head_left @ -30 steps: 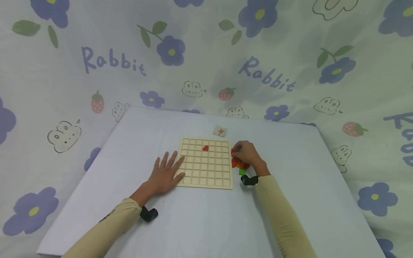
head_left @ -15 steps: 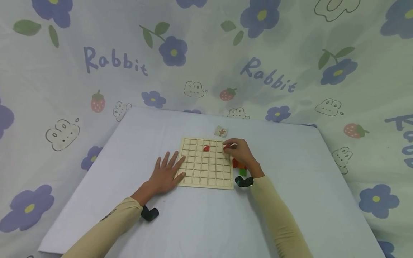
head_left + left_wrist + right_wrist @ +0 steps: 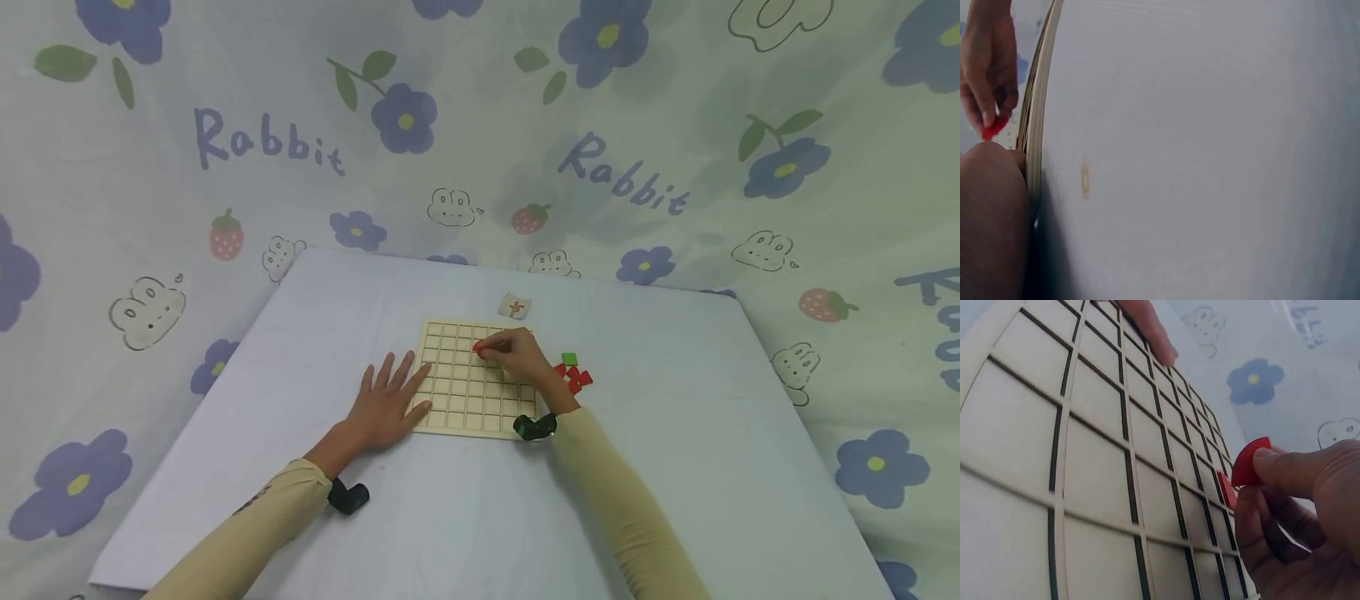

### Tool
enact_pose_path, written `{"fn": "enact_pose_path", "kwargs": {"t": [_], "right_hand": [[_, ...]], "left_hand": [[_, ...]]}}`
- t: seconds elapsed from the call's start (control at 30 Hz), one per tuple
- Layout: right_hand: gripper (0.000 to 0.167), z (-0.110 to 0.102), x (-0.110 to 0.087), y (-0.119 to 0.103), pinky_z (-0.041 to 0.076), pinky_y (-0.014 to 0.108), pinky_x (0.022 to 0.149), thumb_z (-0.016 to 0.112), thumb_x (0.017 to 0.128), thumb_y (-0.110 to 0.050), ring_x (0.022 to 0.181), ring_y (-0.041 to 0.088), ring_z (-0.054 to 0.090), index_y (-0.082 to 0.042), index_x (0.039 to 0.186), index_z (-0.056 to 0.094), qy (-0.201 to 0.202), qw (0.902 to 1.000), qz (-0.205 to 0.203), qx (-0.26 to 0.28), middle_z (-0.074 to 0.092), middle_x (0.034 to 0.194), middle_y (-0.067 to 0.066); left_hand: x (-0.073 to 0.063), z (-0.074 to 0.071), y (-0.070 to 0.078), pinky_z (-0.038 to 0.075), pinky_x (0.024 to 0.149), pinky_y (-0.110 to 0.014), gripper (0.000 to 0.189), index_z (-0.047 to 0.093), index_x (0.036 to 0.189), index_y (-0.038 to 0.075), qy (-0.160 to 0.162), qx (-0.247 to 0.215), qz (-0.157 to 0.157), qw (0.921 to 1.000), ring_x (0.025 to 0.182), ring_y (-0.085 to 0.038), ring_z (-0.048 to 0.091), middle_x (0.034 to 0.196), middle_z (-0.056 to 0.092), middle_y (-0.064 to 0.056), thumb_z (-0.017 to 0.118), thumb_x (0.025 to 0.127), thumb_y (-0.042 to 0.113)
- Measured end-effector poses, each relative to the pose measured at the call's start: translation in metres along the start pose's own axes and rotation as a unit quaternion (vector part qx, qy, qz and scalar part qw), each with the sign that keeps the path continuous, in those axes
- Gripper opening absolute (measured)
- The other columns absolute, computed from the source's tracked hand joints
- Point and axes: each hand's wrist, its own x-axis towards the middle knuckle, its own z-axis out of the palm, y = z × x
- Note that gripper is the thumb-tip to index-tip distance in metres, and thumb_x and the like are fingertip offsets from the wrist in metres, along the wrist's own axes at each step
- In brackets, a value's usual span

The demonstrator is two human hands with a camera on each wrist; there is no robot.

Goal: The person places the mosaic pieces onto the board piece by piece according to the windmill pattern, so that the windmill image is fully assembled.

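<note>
A square wooden grid board (image 3: pixel 465 392) lies on the white table. My left hand (image 3: pixel 386 404) rests with spread fingers on its left edge. Over the upper middle of the board, my right hand (image 3: pixel 517 354) pinches a red quarter-circle tile (image 3: pixel 1247 464) between thumb and fingers. Just beyond it in the right wrist view, another red tile (image 3: pixel 1227 489) sits in a cell. Whether the held tile touches the board cannot be told. The left wrist view shows the right hand with the red tile at the upper left.
Right of the board lie several loose red tiles (image 3: pixel 574 374) and a green square tile (image 3: pixel 570 359). A small patterned card (image 3: pixel 515 306) lies behind the board. Printed cloth (image 3: pixel 465 133) hangs around the back of the table.
My right hand has picked up a red tile from the loose pile and carried it left over the board to the tile lying there. The left hand stays in place.
</note>
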Motion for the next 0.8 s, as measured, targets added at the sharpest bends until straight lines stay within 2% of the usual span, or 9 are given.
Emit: {"fn": "enact_pose_path", "kwargs": {"t": [0.27, 0.53, 0.67, 0.8], "right_hand": [[0.005, 0.015, 0.005, -0.004, 0.051, 0.031, 0.074, 0.079, 0.085, -0.016, 0.08, 0.012, 0.063, -0.012, 0.083, 0.078, 0.034, 0.9928, 0.034, -0.109, 0.071, 0.086, -0.002], [0.005, 0.02, 0.006, -0.005, 0.053, 0.03, 0.07, 0.076, 0.087, -0.011, 0.077, 0.013, 0.064, -0.01, 0.083, 0.079, 0.063, 0.9839, 0.013, -0.166, 0.072, 0.085, -0.001], [0.007, 0.022, 0.005, -0.004, 0.051, 0.028, 0.066, 0.079, 0.085, -0.019, 0.075, 0.011, 0.061, -0.012, 0.084, 0.08, 0.053, 0.9826, 0.016, -0.177, 0.067, 0.085, -0.003], [0.008, 0.023, 0.005, -0.004, 0.049, 0.028, 0.066, 0.079, 0.085, -0.018, 0.075, 0.012, 0.057, -0.011, 0.083, 0.08, 0.051, 0.9781, -0.008, -0.202, 0.063, 0.082, -0.003]], "left_hand": [[-0.002, -0.007, 0.007, 0.006, 0.108, -0.068, 0.067, 0.03, 0.156, 0.014, 0.014, -0.003, 0.009, 0.9999, 0.145, -0.046, 0.006, 0.161, 0.016, -0.018, 0.039, 0.102, 0.051], [-0.002, -0.007, 0.006, 0.005, 0.108, -0.068, 0.067, 0.029, 0.156, 0.014, 0.016, -0.01, 0.008, 0.9998, 0.145, -0.046, 0.006, 0.161, 0.015, -0.018, 0.04, 0.102, 0.052], [-0.001, -0.003, 0.003, 0.003, 0.108, -0.068, 0.067, 0.028, 0.157, 0.015, 0.016, -0.015, 0.01, 0.9997, 0.146, -0.046, 0.004, 0.162, 0.014, -0.017, 0.04, 0.101, 0.052], [0.0, -0.002, 0.001, 0.003, 0.109, -0.067, 0.068, 0.027, 0.157, 0.016, 0.017, -0.003, 0.008, 0.9998, 0.146, -0.044, 0.003, 0.162, 0.013, -0.016, 0.038, 0.101, 0.053]]}}
